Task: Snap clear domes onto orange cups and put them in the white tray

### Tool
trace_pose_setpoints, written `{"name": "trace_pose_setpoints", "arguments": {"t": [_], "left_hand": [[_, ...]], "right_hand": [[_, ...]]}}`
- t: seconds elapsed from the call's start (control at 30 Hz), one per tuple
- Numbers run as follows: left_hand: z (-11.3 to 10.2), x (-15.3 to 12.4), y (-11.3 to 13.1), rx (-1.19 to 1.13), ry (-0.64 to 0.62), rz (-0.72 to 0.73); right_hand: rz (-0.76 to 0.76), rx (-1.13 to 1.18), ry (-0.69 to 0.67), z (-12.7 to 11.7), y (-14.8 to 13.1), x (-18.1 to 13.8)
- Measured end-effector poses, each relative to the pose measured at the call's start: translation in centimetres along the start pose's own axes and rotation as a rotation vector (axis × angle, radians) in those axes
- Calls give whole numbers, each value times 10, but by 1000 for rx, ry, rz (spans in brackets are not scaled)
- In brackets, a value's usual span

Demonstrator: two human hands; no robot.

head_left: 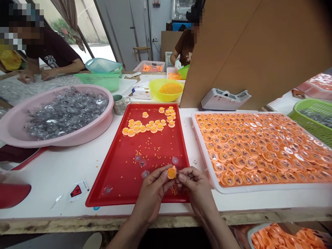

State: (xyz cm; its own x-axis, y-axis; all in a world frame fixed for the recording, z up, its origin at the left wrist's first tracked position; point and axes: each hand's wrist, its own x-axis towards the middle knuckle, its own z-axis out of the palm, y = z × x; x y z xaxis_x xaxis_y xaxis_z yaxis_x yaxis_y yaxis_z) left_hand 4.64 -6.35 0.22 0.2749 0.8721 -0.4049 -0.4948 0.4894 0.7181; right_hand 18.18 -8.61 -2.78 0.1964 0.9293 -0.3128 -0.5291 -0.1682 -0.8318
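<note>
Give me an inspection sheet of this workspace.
surface: white work table carrying a red tray.
job's things: round orange piece between the hands; orange discs, clear domes and orange beads on the tray; white tray packed with discs at right.
clutter: mug, tape dispenser, small label.
hands: left hand and right hand both pinch the piece.
cables: nothing seen on the table.
surroundings: pink basin of clear domes, yellow bowl of beads, cardboard panel, co-workers.

Single head-worn view, facing forward and down
</note>
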Motion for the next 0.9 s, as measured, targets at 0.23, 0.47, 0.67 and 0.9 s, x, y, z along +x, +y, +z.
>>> {"name": "trace_pose_setpoints", "arguments": {"t": [0.23, 0.47, 0.67, 0.9], "left_hand": [[-4, 2, 3, 4, 65, -19], [-4, 4, 8, 13, 105, -38], [-6, 4, 13, -36, 35, -166], [-4, 1, 5, 61, 43, -93]], "right_hand": [[-168, -254, -174, 0, -11, -6], [-259, -589, -239, -2, -10, -11], [-196, -497, -151, -8, -12, -8], [-44, -299, -58, 3, -4, 0]]}}
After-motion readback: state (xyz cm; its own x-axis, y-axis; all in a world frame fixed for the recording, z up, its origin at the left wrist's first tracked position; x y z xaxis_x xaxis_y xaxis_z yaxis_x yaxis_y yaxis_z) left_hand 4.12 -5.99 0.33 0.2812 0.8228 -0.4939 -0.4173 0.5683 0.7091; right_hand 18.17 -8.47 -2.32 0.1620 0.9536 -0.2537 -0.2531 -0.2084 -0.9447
